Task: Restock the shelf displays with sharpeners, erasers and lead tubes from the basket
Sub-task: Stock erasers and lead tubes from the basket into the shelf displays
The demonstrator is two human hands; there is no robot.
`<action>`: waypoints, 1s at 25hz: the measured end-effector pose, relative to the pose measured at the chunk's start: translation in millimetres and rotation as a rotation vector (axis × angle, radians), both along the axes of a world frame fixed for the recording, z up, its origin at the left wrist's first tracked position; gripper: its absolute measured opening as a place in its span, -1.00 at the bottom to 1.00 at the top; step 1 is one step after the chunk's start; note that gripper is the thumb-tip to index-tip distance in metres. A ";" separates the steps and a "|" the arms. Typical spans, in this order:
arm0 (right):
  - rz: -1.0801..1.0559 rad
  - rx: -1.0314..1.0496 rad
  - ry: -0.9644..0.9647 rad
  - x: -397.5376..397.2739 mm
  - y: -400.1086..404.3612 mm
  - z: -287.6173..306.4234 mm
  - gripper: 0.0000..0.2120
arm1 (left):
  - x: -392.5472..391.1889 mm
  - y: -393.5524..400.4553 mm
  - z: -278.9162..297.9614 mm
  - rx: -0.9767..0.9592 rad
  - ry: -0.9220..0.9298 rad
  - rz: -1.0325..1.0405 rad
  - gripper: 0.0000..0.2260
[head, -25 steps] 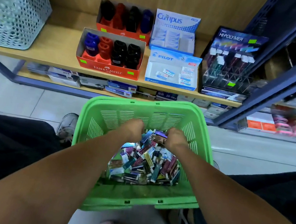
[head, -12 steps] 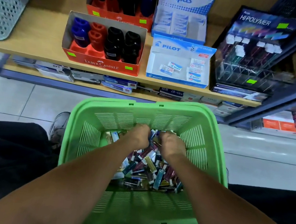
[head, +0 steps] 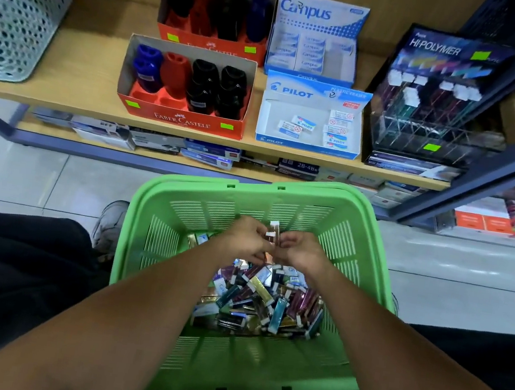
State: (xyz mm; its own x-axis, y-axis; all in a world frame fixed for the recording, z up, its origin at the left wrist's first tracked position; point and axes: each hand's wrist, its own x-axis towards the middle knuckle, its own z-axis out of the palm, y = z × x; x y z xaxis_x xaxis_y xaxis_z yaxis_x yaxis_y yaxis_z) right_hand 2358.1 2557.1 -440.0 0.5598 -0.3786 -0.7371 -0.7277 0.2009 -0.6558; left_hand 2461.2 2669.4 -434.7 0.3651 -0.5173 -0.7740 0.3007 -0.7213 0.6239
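A green basket (head: pixel 359 243) sits on the floor between my legs, with a heap of coloured lead tubes (head: pixel 264 299) in its bottom. My left hand (head: pixel 244 239) and my right hand (head: pixel 299 251) are together above the heap, fingers curled round a small bunch of white-capped lead tubes (head: pixel 272 232) that sticks up between them. On the shelf stand two red sharpener boxes (head: pixel 185 87), a Campus eraser box (head: pixel 316 36), a Pilot eraser box (head: pixel 311 119) and a Hi-Polymer lead display (head: pixel 431 97).
A perforated pale basket (head: pixel 13 11) stands at the shelf's left end. The wooden shelf edge (head: pixel 62 102) runs above a lower shelf of flat boxes (head: pixel 209 152). A dark metal rack (head: pixel 505 158) rises at the right. A shoe (head: pixel 107 226) rests beside the basket.
Both hands have lifted out of the heap with a few lead tubes held between them. The view has tilted slightly, and the shelf looks nearer.
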 end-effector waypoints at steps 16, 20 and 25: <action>0.471 -0.209 0.080 27.2 21.8 1.3 -0.76 | 5.5 21.0 0.5 0.047 -0.004 0.384 -0.79; 0.668 -0.570 0.188 21.7 10.1 -3.9 -0.71 | 12.7 25.4 -2.0 0.111 -0.175 0.184 -0.88; 0.706 -0.948 0.373 -0.4 -5.1 -4.1 -0.77 | 4.3 14.9 1.8 0.108 -0.157 0.057 -0.94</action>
State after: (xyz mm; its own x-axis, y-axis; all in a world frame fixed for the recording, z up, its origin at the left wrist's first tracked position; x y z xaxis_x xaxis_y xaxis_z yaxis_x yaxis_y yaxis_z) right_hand 2357.7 2552.1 -444.1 0.6726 -0.5498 -0.4953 -0.6571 -0.7515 -0.0581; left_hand 2465.5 2684.4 -432.9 0.5121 -0.4092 -0.7552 0.2482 -0.7712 0.5862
